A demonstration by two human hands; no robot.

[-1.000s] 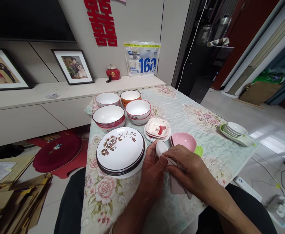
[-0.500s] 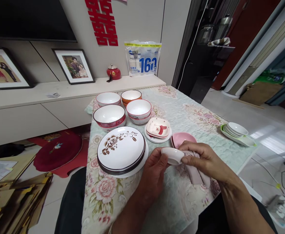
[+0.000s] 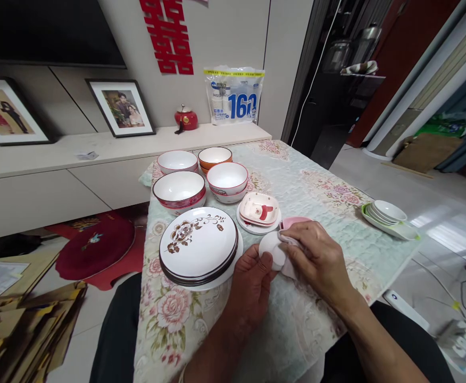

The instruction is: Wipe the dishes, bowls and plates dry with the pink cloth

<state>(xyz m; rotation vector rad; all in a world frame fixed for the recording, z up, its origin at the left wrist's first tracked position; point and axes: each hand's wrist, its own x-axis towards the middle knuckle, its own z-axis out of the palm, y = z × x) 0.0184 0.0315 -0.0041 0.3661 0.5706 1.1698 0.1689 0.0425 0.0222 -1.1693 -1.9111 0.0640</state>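
Observation:
A small white dish (image 3: 271, 249) is pinched at its edge by my left hand (image 3: 254, 274), tilted up above the near part of the table. My right hand (image 3: 316, 255) is closed on a pale pink cloth (image 3: 291, 261) and presses it against the dish's right side. Just behind my right hand a pink dish (image 3: 292, 221) is partly covered from view. Left of it, square dishes with a red-scarf picture (image 3: 259, 208) sit on round white plates (image 3: 252, 229). A stack of plates with brown flowers (image 3: 199, 244) lies left of my left hand.
Several stacked bowls (image 3: 179, 189) stand at the table's far left. Small white bowls (image 3: 388, 211) rest in a green-edged dish (image 3: 402, 230) near the right edge. A floral cloth (image 3: 173, 314) covers the table; a cabinet (image 3: 121, 154) stands behind.
The white dish has been turned and shifted slightly left. My right hand has moved up and left with the cloth, which now lies against the dish and hangs down less.

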